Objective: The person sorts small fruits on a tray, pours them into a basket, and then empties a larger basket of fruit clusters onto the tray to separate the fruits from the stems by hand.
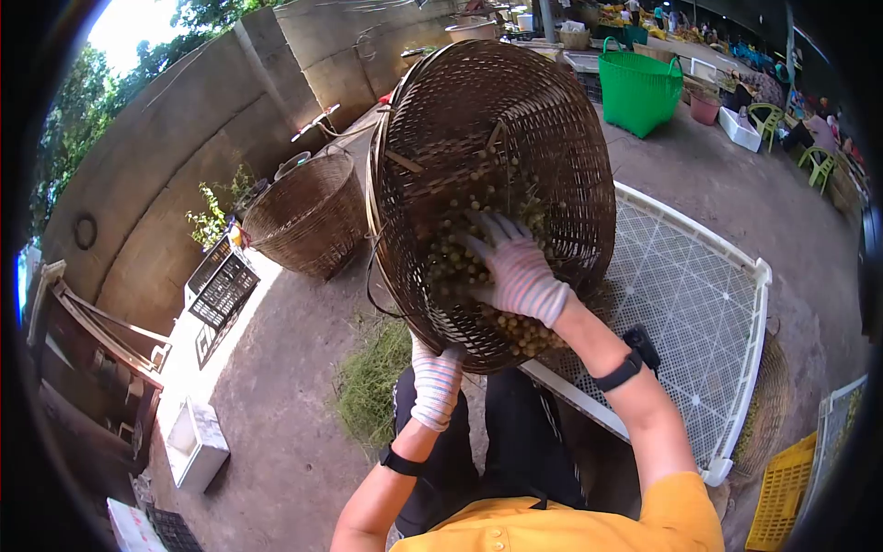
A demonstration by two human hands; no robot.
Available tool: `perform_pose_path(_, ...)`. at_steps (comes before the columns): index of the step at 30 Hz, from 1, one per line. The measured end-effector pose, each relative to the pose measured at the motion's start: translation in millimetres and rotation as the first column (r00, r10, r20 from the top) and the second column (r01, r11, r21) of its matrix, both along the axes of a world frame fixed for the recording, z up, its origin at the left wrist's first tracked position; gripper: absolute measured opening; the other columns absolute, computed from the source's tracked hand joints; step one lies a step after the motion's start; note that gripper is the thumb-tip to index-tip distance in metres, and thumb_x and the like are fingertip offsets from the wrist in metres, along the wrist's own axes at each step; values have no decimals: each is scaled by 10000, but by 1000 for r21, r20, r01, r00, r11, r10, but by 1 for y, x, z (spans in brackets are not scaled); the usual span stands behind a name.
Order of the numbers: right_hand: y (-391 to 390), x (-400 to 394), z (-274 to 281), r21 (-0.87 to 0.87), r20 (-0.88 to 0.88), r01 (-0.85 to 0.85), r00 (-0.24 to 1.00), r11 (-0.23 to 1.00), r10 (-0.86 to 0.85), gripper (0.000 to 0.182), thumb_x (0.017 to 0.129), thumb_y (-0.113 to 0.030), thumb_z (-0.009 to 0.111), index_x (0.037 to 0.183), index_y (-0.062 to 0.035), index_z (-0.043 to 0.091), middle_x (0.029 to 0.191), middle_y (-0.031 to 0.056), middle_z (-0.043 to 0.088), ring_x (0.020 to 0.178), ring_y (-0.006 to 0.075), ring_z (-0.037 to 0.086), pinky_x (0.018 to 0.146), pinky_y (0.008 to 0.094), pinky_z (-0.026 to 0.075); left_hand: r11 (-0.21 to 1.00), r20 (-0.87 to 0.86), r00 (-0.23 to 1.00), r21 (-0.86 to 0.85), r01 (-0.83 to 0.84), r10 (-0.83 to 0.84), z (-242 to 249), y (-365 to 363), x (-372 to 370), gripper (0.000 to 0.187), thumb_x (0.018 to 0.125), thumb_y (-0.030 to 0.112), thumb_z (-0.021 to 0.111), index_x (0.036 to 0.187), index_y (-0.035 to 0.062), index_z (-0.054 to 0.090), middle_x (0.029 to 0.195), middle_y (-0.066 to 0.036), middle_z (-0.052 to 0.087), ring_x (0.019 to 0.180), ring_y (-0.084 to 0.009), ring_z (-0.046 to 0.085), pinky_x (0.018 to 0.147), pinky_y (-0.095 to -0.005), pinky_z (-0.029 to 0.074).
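1. Elbow room first: the ground point(285, 396) runs wide on the left, from the pile of thin green stems point(372, 368) over to a white box point(195, 446). The wall point(184, 156) bounds the far left.
2. Right side is tighter. A white mesh tray point(685, 294) sits right beside the legs, raised edge all round, with a dark phone point(641, 348) on it near the right forearm.
3. Main thing: the big wicker basket point(579, 147) is dead centre, tipped so its mouth faces the wearer, its right side overlapping the tray in view. Can't tell if they touch.
4. Inside it, small round yellow-green fruit point(451, 262) heaps toward the near side, some twiggy bits mixed in.
5. Left hand point(432, 373), gloved, clamps the near rim, thumb showing, other fingers hidden.
6. Right hand point(520, 267), also gloved, is spread wide on the fruit, nothing visibly gripped.
7. Other containers: second wicker basket point(303, 207) and black crate point(221, 285) far left, green basket point(641, 92) far right, yellow crate point(782, 492) near right.
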State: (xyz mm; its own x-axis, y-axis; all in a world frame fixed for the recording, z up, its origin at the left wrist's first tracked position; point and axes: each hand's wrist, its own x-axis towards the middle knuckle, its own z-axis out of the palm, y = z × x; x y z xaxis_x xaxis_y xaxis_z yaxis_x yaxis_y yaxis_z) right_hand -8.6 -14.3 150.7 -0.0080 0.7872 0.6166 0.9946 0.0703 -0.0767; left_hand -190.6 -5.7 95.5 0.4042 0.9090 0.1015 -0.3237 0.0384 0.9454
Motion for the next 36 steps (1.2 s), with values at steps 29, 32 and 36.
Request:
perform_pose_path(29, -291, 159, -40, -344, -675, 222, 618, 912, -404, 740, 647, -267, 755, 1303, -129, 442, 1161, 142, 533, 1114, 288, 477, 968, 468, 383, 825, -85, 949, 475, 307, -304, -25, 21, 162, 539, 682, -129, 423, 1207, -10, 458, 1073, -121, 586, 992, -196, 538, 859, -296, 429)
perform_pose_path(32, -352, 255, -113, -122, -879, 552, 326, 825, -348, 708, 679, -277, 751, 1292, -99, 445, 1133, 93, 552, 1062, 240, 516, 930, 445, 406, 850, -64, 925, 375, 370, -375, -39, 33, 165, 430, 719, -113, 473, 1136, -10, 495, 1032, -86, 585, 965, -141, 526, 835, -276, 437)
perform_pose_path(36, -341, 282, -119, -117, -960, 697, -261, 707, 99, 608, 747, -298, 717, 1260, -83, 470, 1146, 82, 554, 1043, 216, 522, 892, 386, 415, 850, -60, 924, 374, 372, -378, -34, 28, 158, 465, 696, -162, 480, 1127, 13, 499, 1032, -59, 575, 942, -124, 525, 815, -256, 433)
